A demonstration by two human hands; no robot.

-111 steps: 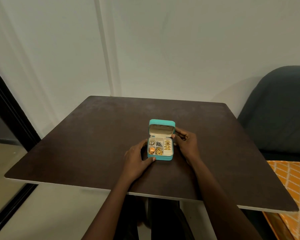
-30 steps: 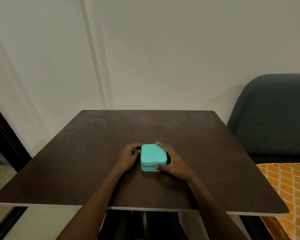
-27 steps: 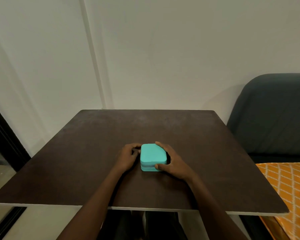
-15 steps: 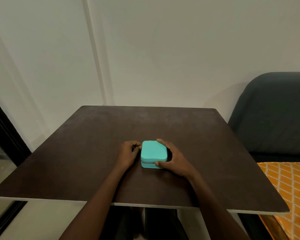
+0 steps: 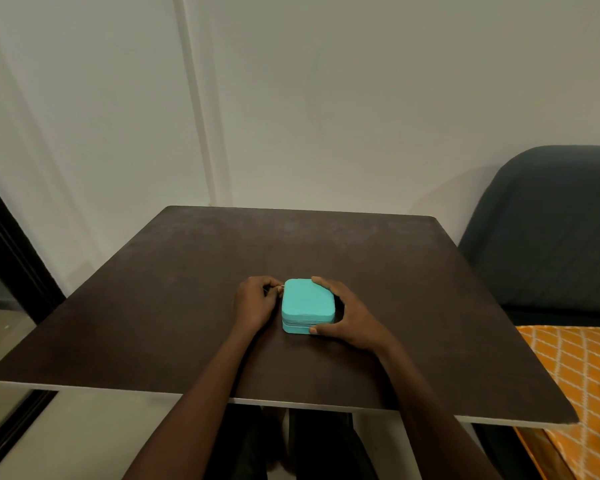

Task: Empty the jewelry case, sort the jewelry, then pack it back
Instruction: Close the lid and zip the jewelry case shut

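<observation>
A small turquoise jewelry case sits closed on the dark brown table, a little nearer the person's edge than the far one and roughly midway between the left and right sides. Its lid is down flat on the base, and a thin seam runs round the front wall where the two halves meet. The case lies directly between the two hands, touched by both. The right hand cups the case's right side: its thumb presses against the lower front corner, while the fingers curl round the far right corner and lie along the back edge of the lid, so the hand wraps the case from front to rear. The left hand rests on the table just beside the case's left wall, its fingers curled in tightly toward the far left corner, where fingertips and thumb pinch a tiny pale metal piece that sticks out from the seam; it is too small to tell whether this is a zipper pull or a clasp. Both forearms reach in from the near edge of the table and converge on the case. Behind the table rises a plain pale wall; at the right stands a dark upholstered seat, with an orange patterned cloth below it.
</observation>
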